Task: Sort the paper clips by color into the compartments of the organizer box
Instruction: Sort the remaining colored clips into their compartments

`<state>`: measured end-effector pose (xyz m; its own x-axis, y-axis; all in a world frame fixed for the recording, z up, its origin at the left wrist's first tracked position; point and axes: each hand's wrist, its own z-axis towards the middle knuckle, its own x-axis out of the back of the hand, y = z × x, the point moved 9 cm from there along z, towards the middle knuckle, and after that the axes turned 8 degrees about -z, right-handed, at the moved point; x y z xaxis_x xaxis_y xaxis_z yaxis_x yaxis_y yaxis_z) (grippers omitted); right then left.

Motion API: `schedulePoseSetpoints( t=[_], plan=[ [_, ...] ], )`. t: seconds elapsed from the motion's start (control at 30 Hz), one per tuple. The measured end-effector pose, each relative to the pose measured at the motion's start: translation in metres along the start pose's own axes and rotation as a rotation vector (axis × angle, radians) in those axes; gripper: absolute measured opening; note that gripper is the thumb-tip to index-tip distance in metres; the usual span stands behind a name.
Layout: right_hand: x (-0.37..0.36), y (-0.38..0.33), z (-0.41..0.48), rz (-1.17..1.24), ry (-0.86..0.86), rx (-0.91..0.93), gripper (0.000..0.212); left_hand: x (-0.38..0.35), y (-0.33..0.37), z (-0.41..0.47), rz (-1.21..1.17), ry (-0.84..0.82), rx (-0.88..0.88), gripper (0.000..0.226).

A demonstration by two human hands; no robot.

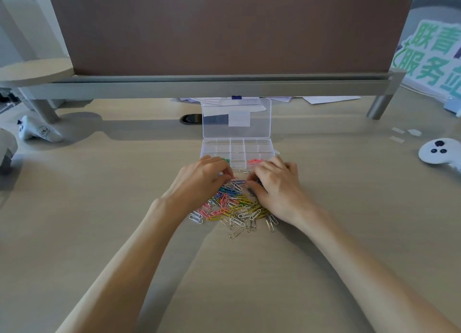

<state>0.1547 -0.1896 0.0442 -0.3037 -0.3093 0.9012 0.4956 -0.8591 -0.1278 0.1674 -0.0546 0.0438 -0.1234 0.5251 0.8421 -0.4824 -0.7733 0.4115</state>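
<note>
A heap of paper clips point(234, 206) in pink, yellow, blue, green, white and silver lies on the desk between my hands. Behind it stands a clear organizer box point(237, 144) with its lid tipped back. Green clips point(226, 160) lie in a near-left compartment and pink clips point(254, 161) in a near-right one. My left hand point(203, 177) rests at the heap's far left edge, fingertips pinched on what looks like a pink clip. My right hand point(277, 183) covers the heap's far right edge, fingers curled down onto the clips; what they hold is hidden.
A brown divider panel on a grey rail point(224, 83) runs across the back. White controllers lie at the right point(437, 150) and left point(37, 132). Papers point(331, 99) and a green-lettered sign point(434, 58) sit at the back right.
</note>
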Motion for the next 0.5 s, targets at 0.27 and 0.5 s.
schedulePoseSetpoints(
  t=[0.27, 0.5],
  plan=[
    [0.016, -0.01, 0.002, 0.154, 0.102, 0.041, 0.014, 0.005, 0.006, -0.004, -0.295, 0.034, 0.114, 0.009],
    [0.019, -0.003, -0.015, 0.196, 0.163, -0.024, 0.008, 0.009, 0.007, -0.028, -0.231, -0.009, 0.102, 0.015]
  ],
)
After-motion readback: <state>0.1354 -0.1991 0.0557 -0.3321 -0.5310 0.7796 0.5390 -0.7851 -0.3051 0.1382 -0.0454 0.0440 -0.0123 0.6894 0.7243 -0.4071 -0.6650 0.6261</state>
